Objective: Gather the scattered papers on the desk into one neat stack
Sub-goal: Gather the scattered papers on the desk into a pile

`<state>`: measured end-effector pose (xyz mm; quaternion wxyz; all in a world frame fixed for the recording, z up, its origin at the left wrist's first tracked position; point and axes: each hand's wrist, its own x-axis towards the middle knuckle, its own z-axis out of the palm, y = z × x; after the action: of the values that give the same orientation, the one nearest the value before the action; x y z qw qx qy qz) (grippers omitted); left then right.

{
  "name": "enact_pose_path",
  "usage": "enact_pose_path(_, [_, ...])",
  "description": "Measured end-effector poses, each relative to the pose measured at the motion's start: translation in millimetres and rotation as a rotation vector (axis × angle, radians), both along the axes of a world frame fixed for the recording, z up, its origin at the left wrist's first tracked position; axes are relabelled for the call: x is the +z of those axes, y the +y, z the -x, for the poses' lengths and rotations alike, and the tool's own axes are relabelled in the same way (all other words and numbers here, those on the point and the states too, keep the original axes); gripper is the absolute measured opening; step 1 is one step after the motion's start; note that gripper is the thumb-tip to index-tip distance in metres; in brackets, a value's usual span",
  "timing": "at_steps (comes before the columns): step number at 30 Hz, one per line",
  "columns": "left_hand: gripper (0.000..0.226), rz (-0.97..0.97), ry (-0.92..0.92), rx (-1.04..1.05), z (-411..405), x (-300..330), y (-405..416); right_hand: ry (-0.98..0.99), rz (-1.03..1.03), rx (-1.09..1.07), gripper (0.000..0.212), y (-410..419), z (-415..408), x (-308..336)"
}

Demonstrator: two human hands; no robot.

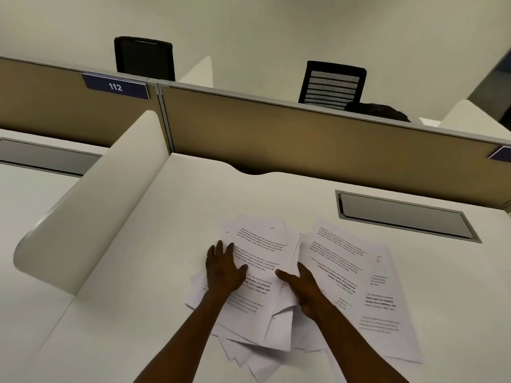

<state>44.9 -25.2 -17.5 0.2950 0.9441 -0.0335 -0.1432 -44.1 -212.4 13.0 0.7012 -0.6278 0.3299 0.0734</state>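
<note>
Several printed white papers lie on the white desk. A loose, fanned pile sits in the middle, with sheet corners sticking out toward me. More sheets spread to the right, overlapping each other. My left hand rests flat on the left edge of the middle pile, fingers spread. My right hand lies on the pile's right side where it meets the right-hand sheets, its thumb pointing left; whether its fingers pinch a sheet I cannot tell.
A rounded white side divider borders the desk on the left. A tan partition runs along the back. A grey cable hatch is set into the desk at the right. Two black chairs stand beyond the partition.
</note>
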Motion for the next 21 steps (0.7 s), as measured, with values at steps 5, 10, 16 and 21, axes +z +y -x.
enact_pose_path(5, [0.082, 0.079, -0.015, -0.057, 10.5, 7.0, -6.0, -0.018, 0.07, -0.039, 0.062, 11.6, 1.9, -5.2])
enact_pose_path(10, [0.089, 0.276, 0.013, 0.102, 11.6, 19.1, -0.4, -0.145, -0.073, -0.093, 0.065, -8.5, 12.9, 11.9])
enact_pose_path(16, [0.082, 0.553, 0.274, 0.038, -3.3, 43.1, 0.1, -0.233, -0.299, -0.086, 0.063, -41.5, 47.3, 16.9])
enact_pose_path(21, [0.049, 0.674, 0.322, -0.128, 1.1, 53.6, -11.0, -0.131, -0.023, 0.02, 0.061, -47.5, 70.4, 28.8])
